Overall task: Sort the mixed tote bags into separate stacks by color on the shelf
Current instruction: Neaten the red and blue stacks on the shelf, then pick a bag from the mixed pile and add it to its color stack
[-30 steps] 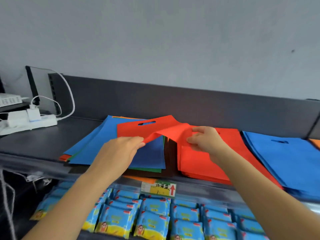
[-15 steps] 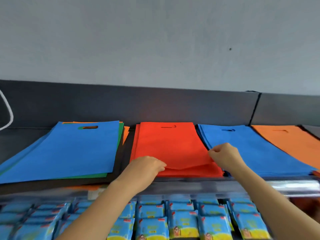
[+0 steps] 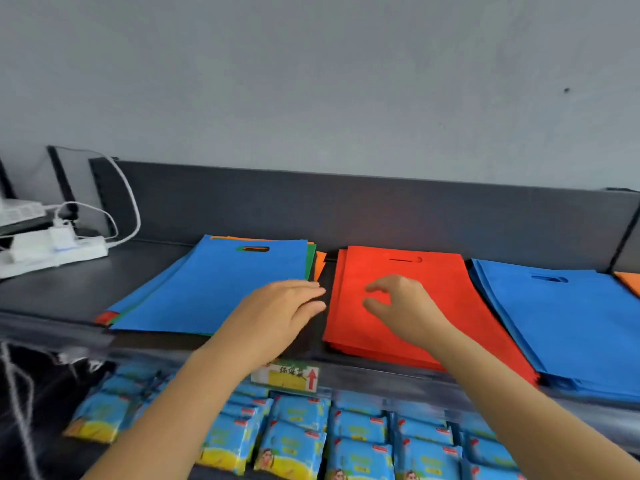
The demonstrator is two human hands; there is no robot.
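Dark grey shelf (image 3: 69,292) here, with a raised back panel (image 3: 346,209) of the same grey and a plain pale wall (image 3: 311,81) above it. On the left sits the mixed stack (image 3: 214,289): a blue bag on top, green and orange edges peeking out on its right side, and a red corner at the front left. Just beside it, across a narrow strip of bare shelf, lies the red stack (image 3: 450,289), squared up with its handle slot towards the back. Next along is the blue stack (image 3: 561,323), and an orange bag (image 3: 628,282) shows at the far right edge.

The left hand (image 3: 280,313) is flat, fingers straight and together, over the right edge of the mixed stack and pointing at the gap. I cannot tell whether it touches the bag. The right hand (image 3: 405,306) is over the red stack, fingers loosely curled, thumb and forefinger apart, nothing between them.

Far left on the shelf there is a white power strip (image 3: 52,254) with a white cable (image 3: 128,202) looping up behind it. A yellow price label (image 3: 285,377) with a red arrow hangs on the shelf's front rail, and rows of blue and yellow packets (image 3: 294,427) fill the level below.
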